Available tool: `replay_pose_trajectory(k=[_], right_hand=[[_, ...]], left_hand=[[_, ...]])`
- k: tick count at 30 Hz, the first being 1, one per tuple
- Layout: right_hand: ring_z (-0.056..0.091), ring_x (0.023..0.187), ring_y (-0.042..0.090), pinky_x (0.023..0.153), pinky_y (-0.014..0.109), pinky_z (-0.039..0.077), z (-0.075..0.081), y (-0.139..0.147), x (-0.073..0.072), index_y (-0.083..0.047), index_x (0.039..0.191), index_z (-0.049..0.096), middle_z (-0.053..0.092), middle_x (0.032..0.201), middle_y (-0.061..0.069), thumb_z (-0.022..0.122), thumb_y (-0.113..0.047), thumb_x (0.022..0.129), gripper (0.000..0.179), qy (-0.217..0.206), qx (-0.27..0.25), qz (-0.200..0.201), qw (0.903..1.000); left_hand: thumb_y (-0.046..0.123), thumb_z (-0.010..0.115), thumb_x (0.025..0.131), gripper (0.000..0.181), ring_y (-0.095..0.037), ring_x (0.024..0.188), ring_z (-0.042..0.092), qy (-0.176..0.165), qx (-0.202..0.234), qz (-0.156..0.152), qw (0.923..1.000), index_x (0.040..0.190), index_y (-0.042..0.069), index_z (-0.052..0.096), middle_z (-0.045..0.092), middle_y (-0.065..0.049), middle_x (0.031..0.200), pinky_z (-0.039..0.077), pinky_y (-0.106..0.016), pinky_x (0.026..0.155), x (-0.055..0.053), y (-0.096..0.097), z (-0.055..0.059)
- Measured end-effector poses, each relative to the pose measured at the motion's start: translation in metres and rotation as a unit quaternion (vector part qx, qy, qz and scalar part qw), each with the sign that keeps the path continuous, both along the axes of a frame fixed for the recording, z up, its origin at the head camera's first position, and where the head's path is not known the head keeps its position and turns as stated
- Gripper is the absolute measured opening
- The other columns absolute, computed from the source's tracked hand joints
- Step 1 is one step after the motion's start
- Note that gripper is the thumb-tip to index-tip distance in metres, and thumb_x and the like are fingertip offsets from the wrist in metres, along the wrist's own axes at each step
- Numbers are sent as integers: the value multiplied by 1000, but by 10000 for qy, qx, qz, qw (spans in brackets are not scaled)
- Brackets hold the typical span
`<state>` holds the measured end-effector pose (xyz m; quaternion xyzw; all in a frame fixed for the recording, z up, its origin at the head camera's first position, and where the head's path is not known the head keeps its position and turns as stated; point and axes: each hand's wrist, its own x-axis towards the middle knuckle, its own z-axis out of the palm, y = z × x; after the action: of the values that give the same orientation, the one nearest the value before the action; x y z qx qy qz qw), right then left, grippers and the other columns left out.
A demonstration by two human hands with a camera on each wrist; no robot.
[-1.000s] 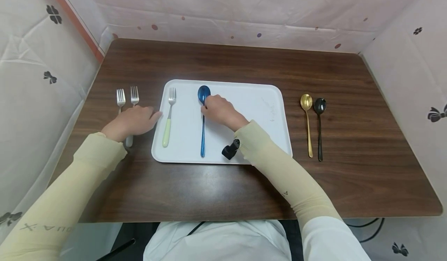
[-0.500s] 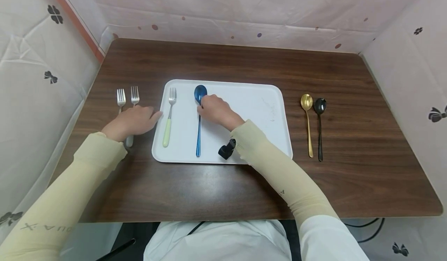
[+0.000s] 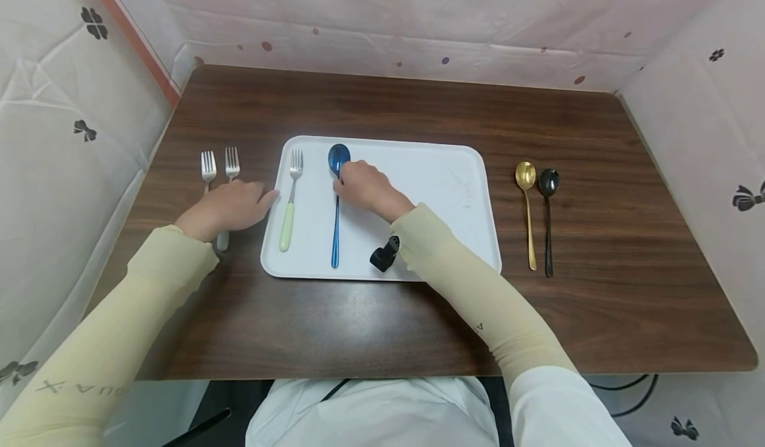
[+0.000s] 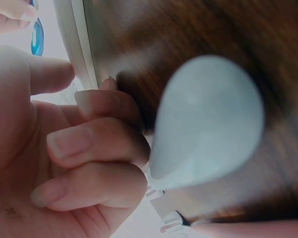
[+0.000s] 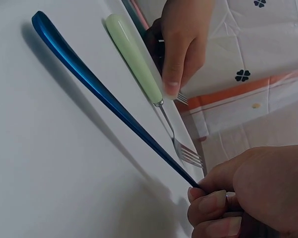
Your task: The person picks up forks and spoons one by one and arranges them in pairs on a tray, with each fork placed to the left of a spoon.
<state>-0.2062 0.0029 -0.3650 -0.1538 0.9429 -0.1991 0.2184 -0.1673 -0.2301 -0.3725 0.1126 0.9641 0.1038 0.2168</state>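
Observation:
My right hand (image 3: 367, 188) pinches the neck of a blue metal spoon (image 3: 335, 234), whose bowl points away from me over the white tray (image 3: 430, 168). From the right wrist view, the spoon's handle (image 5: 94, 87) stands a little above the tray, casting a shadow. To its left on the tray lies a fork with a light green handle (image 3: 286, 226). My left hand (image 3: 230, 206) hovers or rests over two forks beside the tray, fingers loosely curled around nothing. Fork tines (image 3: 232, 161) show beyond it; a pale blue-grey handle (image 4: 208, 121) fills much of the left wrist view.
On the right of the brown wooden table (image 3: 621, 248) lie a gold spoon (image 3: 525, 176) and a black spoon (image 3: 548, 181), side by side. Patterned cloth (image 3: 412, 28) hangs around the back and sides. A small black wrist camera (image 3: 384, 254) sits below my right wrist.
My right hand has moved the blue spoon slightly left across the tray, closer to the green-handled fork. The left hand stays where it was.

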Motion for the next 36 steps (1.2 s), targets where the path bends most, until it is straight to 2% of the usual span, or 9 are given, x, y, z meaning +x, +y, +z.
replay_pose_trajectory(k=[24,36], right_hand=[[52,60,15,57,23,37,0,-13,0,-9,82,64,48,66,3,44,-26,101,32,-66,9,84,9999],[47,57,13,54,23,34,-4,-17,-1,-11,72,54,45,63,1,43,-24,101,34,10,46,35,10000]], left_hand=[[43,27,102,65,-50,107,57,41,3,-61,10000,130,-12,48,57,-37,119,44,-61,86,0,-1,-1],[41,30,102,61,-45,104,60,44,44,37,10000,131,-10,48,58,-34,118,45,-60,86,0,1,0]])
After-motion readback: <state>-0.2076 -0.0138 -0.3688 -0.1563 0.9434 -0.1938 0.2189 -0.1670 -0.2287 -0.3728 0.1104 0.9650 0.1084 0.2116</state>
